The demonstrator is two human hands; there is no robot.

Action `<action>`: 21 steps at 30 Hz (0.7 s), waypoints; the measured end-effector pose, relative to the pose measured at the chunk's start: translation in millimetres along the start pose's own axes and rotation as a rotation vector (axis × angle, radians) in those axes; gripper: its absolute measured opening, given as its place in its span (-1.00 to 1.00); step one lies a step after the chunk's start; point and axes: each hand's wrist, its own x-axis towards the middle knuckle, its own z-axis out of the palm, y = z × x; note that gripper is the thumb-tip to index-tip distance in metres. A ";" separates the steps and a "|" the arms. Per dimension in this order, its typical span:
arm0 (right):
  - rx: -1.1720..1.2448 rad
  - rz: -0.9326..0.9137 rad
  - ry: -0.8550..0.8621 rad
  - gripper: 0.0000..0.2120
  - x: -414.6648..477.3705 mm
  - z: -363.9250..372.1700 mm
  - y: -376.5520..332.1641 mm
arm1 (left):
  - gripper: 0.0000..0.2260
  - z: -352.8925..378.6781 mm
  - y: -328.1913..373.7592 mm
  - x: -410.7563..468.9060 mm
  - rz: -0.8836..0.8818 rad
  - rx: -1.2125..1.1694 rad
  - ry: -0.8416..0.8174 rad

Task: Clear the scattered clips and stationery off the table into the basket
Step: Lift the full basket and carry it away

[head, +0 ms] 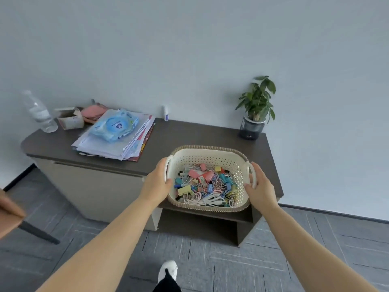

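Observation:
A cream perforated basket with a brown rim sits at the near right edge of the dark cabinet top. Inside lies a heap of coloured binder clips and paper clips and a white cable. My left hand grips the basket's left handle. My right hand grips its right handle. The basket's near rim overhangs the cabinet's front edge a little.
A stack of papers with a blue wipes pack lies at the left. Behind are a small open carton, a pink pouch and a water bottle. A potted plant stands back right. A small white tube stands by the wall.

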 end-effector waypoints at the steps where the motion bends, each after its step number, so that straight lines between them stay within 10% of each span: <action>1: 0.008 0.008 0.013 -0.46 19.7 9.0 -2.6 | -0.44 2.7 -3.2 24.1 0.008 0.015 -0.005; 21: -0.080 0.243 0.020 -0.49 313.4 95.0 -19.3 | -0.46 54.0 -24.8 349.2 0.035 0.024 -0.188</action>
